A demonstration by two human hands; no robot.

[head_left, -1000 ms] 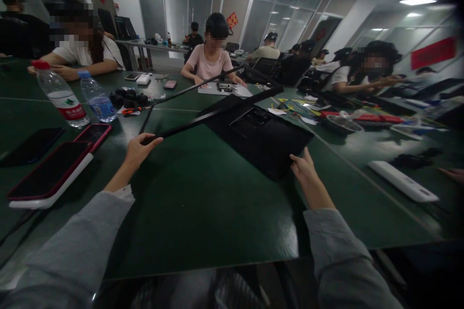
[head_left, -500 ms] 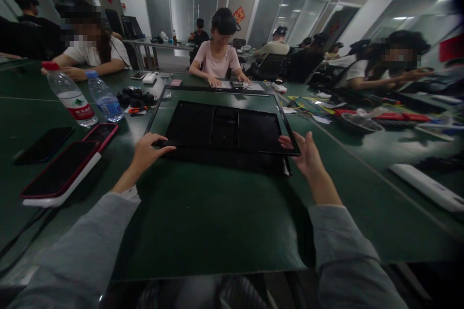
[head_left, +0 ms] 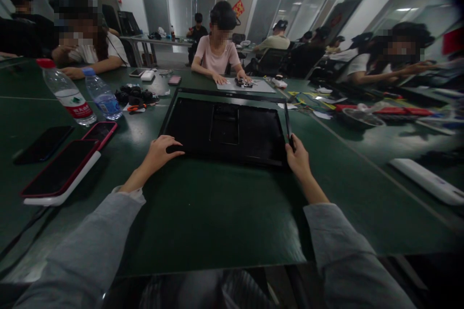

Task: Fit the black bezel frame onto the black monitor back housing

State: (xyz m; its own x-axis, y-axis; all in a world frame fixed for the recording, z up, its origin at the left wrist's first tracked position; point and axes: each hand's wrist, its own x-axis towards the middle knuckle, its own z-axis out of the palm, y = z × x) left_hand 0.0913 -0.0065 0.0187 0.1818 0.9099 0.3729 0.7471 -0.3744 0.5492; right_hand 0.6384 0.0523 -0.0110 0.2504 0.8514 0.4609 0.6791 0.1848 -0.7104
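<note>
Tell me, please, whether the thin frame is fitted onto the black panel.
Not fully: green table shows between the frame and the black panel along the far edge. Near edge: cannot tell.

Head-worn view — forward, downward

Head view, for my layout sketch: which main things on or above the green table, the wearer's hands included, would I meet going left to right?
Dark phone, blue-capped bottle, left hand, black panel, right hand, white bar.
</note>
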